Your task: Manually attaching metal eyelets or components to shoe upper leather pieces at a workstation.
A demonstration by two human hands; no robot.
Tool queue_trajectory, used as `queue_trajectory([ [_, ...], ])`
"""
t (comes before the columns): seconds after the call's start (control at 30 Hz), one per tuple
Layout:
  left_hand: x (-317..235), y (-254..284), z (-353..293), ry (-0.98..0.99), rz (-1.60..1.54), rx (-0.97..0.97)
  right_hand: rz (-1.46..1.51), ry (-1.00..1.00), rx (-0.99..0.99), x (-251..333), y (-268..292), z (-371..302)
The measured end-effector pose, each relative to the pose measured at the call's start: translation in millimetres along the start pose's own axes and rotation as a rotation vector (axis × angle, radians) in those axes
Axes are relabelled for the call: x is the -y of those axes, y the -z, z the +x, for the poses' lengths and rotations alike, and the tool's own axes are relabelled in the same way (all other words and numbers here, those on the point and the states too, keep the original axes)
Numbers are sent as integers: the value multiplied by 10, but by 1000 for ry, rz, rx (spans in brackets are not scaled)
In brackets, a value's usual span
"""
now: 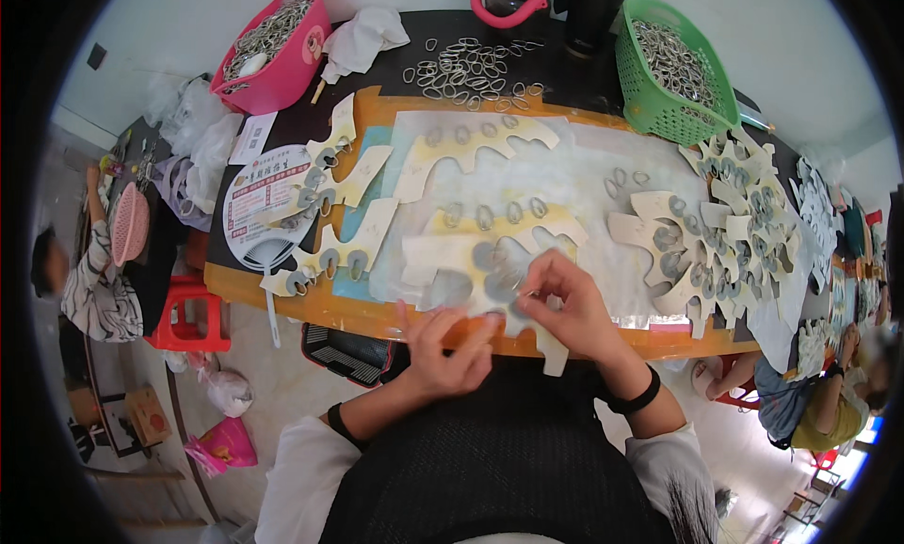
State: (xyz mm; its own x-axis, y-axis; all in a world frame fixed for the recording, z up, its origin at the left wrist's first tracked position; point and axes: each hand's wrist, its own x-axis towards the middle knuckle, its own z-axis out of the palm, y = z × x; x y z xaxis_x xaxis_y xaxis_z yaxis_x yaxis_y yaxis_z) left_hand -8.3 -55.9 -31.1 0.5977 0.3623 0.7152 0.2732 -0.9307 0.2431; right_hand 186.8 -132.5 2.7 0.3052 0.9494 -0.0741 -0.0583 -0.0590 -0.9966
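Note:
A cream, wavy-edged cut piece with round grey patches lies in front of me at the table's near edge. Over its lower right part, my right hand pinches with thumb and forefinger; what sits between the fingertips is too small to make out. My left hand hovers at the near edge beside the piece, its fingers apart and partly blurred, with nothing visible in it. Just behind lies another cream piece with several metal rings along its top. A similar yellow-tinted piece with rings lies farther back.
Loose metal rings lie at the back between a pink basket and a green basket, both filled with rings. Ringed pieces overlap in a heap at right; others lie at left by a fan. Other people sit on both sides.

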Motion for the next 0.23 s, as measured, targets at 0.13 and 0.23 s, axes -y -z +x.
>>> queue_trajectory([
  [0.13,92,93,173,480,-802,176,276,16,-68,-32,-33,6],
  [0.23,169,25,376,908,-1083,613,468,3,-71,94,-191,-30],
])
